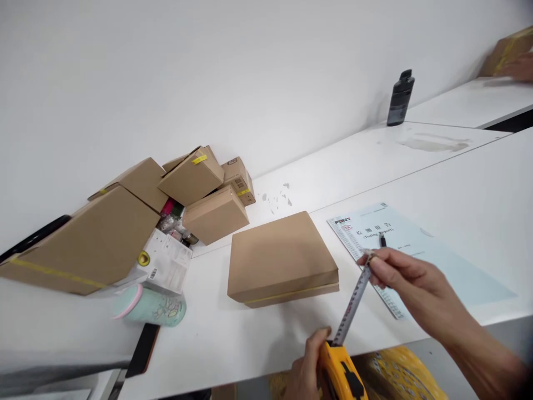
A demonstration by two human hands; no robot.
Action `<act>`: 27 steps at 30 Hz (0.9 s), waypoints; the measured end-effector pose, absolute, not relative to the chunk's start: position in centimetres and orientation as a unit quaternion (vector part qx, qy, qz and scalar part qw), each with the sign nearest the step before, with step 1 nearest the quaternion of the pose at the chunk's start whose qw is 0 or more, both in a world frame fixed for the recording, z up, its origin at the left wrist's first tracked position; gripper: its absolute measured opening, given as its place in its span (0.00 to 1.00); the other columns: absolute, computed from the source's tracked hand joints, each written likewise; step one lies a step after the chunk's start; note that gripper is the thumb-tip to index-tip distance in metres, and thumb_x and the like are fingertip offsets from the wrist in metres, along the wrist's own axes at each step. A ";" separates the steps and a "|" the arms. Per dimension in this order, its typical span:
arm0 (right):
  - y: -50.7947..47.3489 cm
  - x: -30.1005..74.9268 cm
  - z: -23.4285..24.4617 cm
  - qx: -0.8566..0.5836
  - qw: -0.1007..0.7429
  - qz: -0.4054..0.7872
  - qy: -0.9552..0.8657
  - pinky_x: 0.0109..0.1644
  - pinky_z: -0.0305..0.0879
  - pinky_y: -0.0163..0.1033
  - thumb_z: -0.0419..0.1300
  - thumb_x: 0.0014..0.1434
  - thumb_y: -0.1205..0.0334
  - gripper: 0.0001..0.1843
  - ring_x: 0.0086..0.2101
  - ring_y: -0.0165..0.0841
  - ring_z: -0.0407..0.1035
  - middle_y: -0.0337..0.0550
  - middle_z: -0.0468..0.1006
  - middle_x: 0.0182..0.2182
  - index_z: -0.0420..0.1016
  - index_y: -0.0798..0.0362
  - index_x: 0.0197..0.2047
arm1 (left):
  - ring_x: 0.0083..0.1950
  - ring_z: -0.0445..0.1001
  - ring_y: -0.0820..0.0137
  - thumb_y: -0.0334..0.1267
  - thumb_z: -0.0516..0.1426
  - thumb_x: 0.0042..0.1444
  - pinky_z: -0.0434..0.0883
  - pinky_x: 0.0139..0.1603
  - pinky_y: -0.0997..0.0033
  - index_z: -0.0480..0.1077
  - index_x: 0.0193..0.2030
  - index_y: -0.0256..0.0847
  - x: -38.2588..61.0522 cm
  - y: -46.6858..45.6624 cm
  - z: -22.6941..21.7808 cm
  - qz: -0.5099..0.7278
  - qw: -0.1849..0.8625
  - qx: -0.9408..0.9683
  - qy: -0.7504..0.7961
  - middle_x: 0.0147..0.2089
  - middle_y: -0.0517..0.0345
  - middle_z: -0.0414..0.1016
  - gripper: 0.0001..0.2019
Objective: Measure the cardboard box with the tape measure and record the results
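Note:
My left hand (307,361) is closed around the yellow case of a tape measure (343,372) at the table's front edge. From the case, the metal blade (353,304) runs up and to the right. My right hand (403,275) pinches the blade's end between thumb and fingers. A dark pen-like stick (383,240) shows above the right fingers; most of it is hidden. Left of the blade lies a closed cardboard box (278,258) with a yellow strip along its front side. Neither hand touches the box. Beneath my right hand is a light blue report booklet (425,244).
Several cardboard boxes (194,180) crowd the left against the wall, near a white box (169,264) and a mint green cup (156,305). A dark bottle (400,99) stands at the back right. Another person's hand (518,68) is by a box at the far right.

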State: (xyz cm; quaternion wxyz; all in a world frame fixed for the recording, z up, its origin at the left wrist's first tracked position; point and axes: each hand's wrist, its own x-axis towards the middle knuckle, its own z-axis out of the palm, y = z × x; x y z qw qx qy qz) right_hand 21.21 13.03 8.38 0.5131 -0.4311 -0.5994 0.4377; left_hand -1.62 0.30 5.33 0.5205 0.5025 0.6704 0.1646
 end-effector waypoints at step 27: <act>21.6 29.6 -2.4 -0.629 0.340 0.355 -0.602 0.43 0.71 0.50 0.50 0.67 0.51 0.19 0.36 0.44 0.78 0.49 0.85 0.36 0.75 0.50 0.52 | 0.59 0.70 0.44 0.53 0.55 0.61 0.70 0.59 0.43 0.60 0.71 0.34 -10.3 16.5 8.7 0.226 -0.074 0.620 0.748 0.57 0.38 0.75 0.35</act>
